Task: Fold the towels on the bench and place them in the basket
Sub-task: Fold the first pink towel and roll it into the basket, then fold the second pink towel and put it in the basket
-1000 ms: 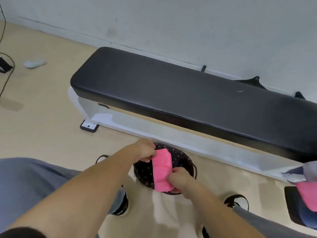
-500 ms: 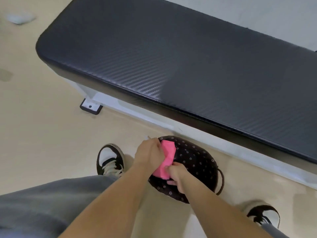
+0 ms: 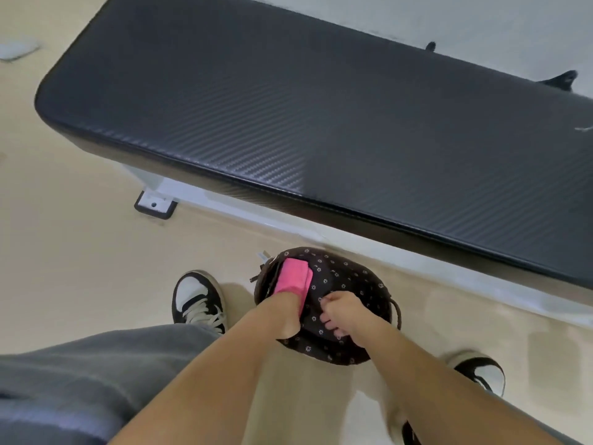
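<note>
A folded pink towel (image 3: 293, 277) lies against the left inner wall of the dark flower-print basket (image 3: 356, 281), which stands on the floor in front of the black padded bench (image 3: 321, 123). My left hand (image 3: 285, 316) reaches into the basket and holds the towel's near end; its fingers are hidden under the cloth. My right hand (image 3: 345, 313) hovers inside the basket just right of the towel, fingers loosely curled and holding nothing. The part of the bench top in view is bare.
My black-and-white shoes (image 3: 197, 300) (image 3: 481, 375) stand on either side of the basket, and my grey trouser leg (image 3: 80, 374) fills the lower left. The bench's white foot bracket (image 3: 155, 203) is on the beige floor. A small white object (image 3: 16, 51) lies far left.
The towel has gone down into the basket's left side. My right hand has let go of it and shifted right, while my left hand still holds it.
</note>
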Demonstrator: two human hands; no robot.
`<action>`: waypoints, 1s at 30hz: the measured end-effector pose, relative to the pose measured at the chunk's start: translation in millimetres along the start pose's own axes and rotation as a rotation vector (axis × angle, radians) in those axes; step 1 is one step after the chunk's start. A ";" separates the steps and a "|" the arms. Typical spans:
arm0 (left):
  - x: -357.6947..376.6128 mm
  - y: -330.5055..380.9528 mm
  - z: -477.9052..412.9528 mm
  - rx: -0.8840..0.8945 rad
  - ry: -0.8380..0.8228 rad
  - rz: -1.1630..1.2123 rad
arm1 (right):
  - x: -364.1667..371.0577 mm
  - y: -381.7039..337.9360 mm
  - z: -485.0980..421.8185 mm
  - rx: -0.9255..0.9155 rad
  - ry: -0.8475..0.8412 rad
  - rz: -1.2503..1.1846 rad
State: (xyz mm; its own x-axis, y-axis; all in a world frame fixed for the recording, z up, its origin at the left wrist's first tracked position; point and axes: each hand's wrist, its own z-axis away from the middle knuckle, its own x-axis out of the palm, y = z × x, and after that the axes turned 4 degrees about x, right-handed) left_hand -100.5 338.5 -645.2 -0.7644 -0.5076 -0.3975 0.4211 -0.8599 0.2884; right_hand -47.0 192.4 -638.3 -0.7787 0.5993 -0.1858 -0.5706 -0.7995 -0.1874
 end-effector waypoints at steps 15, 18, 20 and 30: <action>-44.0 100.3 146.0 0.458 0.445 0.372 | -96.6 2.5 216.7 -0.454 0.373 0.523; -50.1 132.0 183.8 0.560 0.458 0.388 | -122.6 22.7 263.3 -0.480 0.485 0.609; -52.9 159.4 208.9 0.617 0.457 0.421 | -141.5 39.0 295.2 -0.548 0.621 0.535; -48.6 332.7 315.4 0.917 0.440 0.407 | -228.3 150.3 435.3 -0.895 1.422 0.187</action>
State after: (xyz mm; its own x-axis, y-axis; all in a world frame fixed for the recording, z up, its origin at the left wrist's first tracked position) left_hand -77.3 93.8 -255.2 -0.3324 -0.8761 -0.3492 -0.0600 -0.3498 0.9349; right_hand -68.5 -82.0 -204.2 0.3056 0.4631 -0.8319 0.1997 -0.8855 -0.4196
